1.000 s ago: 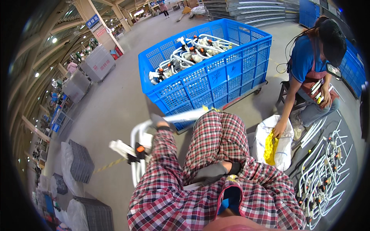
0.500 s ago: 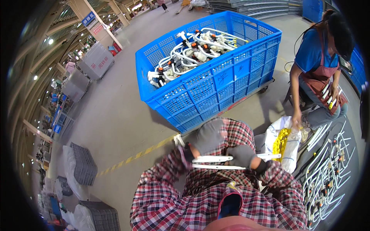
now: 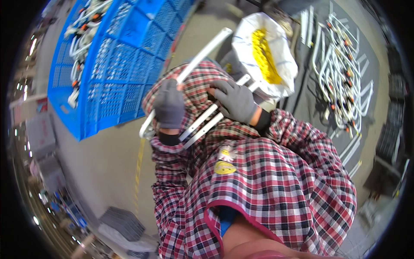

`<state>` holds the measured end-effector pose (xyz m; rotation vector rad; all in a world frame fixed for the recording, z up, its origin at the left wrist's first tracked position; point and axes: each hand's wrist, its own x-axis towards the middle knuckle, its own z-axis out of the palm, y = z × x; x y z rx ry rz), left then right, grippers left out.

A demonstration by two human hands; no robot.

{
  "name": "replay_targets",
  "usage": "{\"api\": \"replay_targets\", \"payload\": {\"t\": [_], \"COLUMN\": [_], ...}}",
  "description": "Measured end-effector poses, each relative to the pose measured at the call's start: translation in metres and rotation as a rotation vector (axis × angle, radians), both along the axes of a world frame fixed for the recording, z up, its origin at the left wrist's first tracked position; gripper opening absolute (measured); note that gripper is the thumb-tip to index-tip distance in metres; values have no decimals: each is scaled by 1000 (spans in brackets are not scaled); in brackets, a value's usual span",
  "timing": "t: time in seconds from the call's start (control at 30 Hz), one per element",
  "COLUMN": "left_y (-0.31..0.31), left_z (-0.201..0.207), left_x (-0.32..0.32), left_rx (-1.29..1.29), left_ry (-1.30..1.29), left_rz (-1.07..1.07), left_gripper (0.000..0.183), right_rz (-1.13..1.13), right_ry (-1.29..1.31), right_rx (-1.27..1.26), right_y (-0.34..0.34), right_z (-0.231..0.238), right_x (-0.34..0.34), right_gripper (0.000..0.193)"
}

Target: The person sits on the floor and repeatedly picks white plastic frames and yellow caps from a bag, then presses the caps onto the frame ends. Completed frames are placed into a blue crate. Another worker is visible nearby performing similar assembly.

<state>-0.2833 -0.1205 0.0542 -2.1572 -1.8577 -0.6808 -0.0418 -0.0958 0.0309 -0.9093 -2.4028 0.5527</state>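
My left hand [image 3: 169, 103], in a grey glove, is closed around a long white tube [image 3: 205, 52] that slants up and away over my lap. The tube's lower end shows past my wrist, beside the blue crate. My right hand [image 3: 236, 101], also gloved in grey, is closed over two slim white bars [image 3: 200, 123] with small holes near their ends. These bars lie side by side across my plaid-covered lap. Just beyond my right hand stands an open white sack [image 3: 286, 64] with small yellow pieces [image 3: 264, 56] inside.
A large blue perforated crate [image 3: 114, 82] at far left holds white bent tubes with black and orange fittings [image 3: 82, 43]. On a dark mat to the right lie many similar tube assemblies [image 3: 340, 82]. Grey crates [image 3: 123, 223] stand at lower left.
The view has swung to the right, so the blue crate now sits at the left. My left hand now raises a long white tube, and the hands are apart. The co-worker has left the view.
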Motion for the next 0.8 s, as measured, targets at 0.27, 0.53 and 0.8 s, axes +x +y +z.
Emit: {"api": "replay_targets", "payload": {"t": [0.27, 0.53, 0.8], "left_y": [-26, -27, -23], "left_z": [5, 3, 16], "left_x": [39, 101, 114], "left_rx": [-175, -63, -111], "left_ry": [54, 183, 124], "left_rz": [162, 86, 22], "left_gripper": [35, 48, 36], "right_rz": [-3, -565, -494], "right_ry": [89, 550, -428], "right_rx": [-23, -361, -473], "right_y": [-35, 58, 92], "right_z": [-22, -36, -246], "right_x": [48, 117, 130], "right_gripper": [36, 25, 49]}}
